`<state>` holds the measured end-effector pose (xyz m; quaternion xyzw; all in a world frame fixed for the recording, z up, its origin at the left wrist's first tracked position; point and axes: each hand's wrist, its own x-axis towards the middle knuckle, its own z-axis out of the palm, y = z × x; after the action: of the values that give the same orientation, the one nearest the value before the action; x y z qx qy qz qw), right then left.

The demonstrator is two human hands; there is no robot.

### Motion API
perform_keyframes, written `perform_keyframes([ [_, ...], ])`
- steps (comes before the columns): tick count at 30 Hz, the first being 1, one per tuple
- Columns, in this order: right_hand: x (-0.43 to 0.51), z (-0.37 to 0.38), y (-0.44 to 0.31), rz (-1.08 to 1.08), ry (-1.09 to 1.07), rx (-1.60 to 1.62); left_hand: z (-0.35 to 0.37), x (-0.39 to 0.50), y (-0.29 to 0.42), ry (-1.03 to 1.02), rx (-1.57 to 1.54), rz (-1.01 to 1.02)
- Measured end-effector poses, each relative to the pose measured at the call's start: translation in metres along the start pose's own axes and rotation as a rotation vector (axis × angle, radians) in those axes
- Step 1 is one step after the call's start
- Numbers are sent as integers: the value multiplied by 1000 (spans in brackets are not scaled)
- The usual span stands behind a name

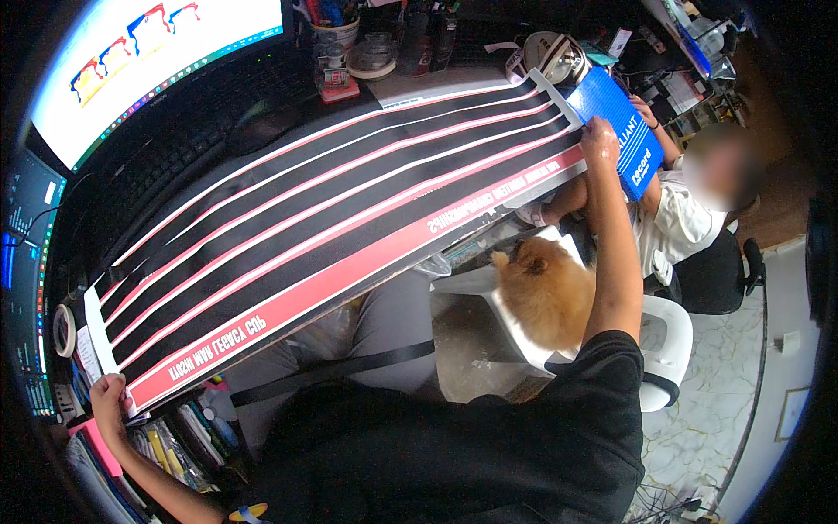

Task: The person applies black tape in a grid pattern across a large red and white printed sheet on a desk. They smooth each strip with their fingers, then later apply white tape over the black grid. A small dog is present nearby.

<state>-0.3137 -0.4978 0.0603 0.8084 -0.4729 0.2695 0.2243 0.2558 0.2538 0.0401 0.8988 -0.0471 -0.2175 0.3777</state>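
Observation:
A long printed sheet (pixel 340 216) with black, red and white stripes lies spread over the desk before me, its lettering upside down or mirrored. White margins edge both of its ends. At the lower left corner, my left hand (pixel 111 396) pinches the sheet's white end. My right hand (pixel 600 141) grips the sheet's far right edge with closed fingers, beside a blue record book (pixel 619 134). That book is held up by another person (pixel 681 216) seated on the right.
Under the sheet lies a black keyboard (pixel 190 147), below a lit monitor (pixel 177 59). A tape roll (pixel 64 331) is by the left end. Cups and jars (pixel 372 56) stand behind. A fluffy tan dog (pixel 546 288) sits on a white chair (pixel 664 334) near my right arm.

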Motion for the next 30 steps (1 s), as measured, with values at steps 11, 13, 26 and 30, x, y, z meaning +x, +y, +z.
perform_keyframes([
  [11, -10, 2, -18, 121, -82, -58, -1, 4, -8, 18, 2, 24],
  [13, -9, 1, -19, 155, -62, -61, -2, 5, -10, -3, -1, 33],
  [26, -11, 6, -18, 178, -26, -36, -2, 7, -10, -21, -2, 29],
  [30, -7, -6, -29, 226, -201, -133, 0, 7, -10, -42, -57, 45],
])
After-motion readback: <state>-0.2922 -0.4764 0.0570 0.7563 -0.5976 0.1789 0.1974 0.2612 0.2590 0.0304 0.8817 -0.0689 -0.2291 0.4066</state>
